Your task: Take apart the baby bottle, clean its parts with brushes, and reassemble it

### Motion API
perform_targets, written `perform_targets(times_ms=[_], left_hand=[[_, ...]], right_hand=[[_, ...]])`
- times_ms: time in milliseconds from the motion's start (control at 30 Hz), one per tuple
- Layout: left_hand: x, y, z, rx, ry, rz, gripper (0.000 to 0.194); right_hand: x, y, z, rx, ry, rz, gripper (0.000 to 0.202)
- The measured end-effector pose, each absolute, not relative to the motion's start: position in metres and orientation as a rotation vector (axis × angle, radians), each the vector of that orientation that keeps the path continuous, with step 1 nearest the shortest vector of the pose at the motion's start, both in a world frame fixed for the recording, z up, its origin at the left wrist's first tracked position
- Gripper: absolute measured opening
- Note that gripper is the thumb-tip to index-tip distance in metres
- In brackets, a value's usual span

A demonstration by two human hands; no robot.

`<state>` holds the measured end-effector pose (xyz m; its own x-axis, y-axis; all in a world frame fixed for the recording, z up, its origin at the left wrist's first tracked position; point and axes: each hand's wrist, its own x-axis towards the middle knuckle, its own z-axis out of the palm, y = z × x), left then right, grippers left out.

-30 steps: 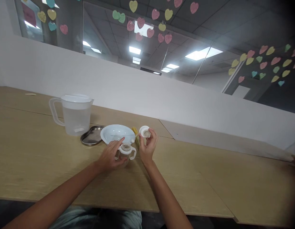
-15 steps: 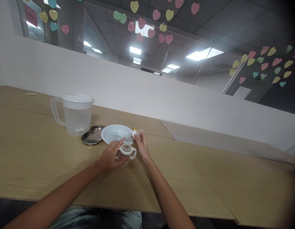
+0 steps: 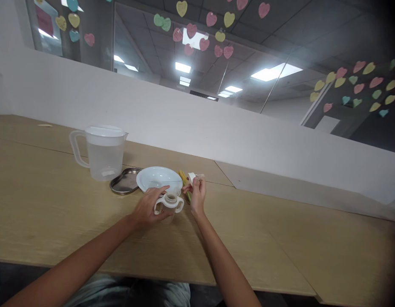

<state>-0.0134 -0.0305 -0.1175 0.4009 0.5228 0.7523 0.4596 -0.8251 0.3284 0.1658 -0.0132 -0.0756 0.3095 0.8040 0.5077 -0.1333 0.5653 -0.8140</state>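
Note:
My left hand [image 3: 148, 207] is closed around a clear baby bottle [image 3: 170, 198] with a white collar and two side handles. The bottle stands upright with its round mouth uncovered. Held up to its right, the white ring of a bottle nipple top [image 3: 191, 177] sits in the fingers of my right hand [image 3: 198, 198], its clear part pointing right. The two pieces are apart. Just beyond the bottle lies a pale blue bowl [image 3: 144, 175] with a thin straight thing across it. A slim yellow and green item [image 3: 183, 177] is partly hidden behind my right hand.
A lidded translucent pitcher [image 3: 105, 157] stands at the back left of the wooden table [image 3: 88, 230]. Beside it, a kidney-shaped metal tray [image 3: 124, 181] touches or nearly touches the bowl. A low white wall [image 3: 159, 123] with glass above runs along the table's back.
My right hand has moved the nipple top rightward, away from the bottle's mouth, exposing more of the yellow and green item. My left hand keeps its grip on the bottle.

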Motion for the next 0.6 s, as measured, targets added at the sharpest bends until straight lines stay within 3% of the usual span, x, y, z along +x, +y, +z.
perform_targets(times_ms=[267,600], left_hand=[[-0.026,-0.023,-0.114,2.255,0.878,1.616,0.037],[-0.026,-0.022,-0.112,2.396,0.953,1.529,0.031]], right_hand=[[0.162,-0.013,-0.083,-0.822,-1.172,0.951,0.050],[0.166,0.000,-0.095,-0.805,-1.346,0.852,0.040]])
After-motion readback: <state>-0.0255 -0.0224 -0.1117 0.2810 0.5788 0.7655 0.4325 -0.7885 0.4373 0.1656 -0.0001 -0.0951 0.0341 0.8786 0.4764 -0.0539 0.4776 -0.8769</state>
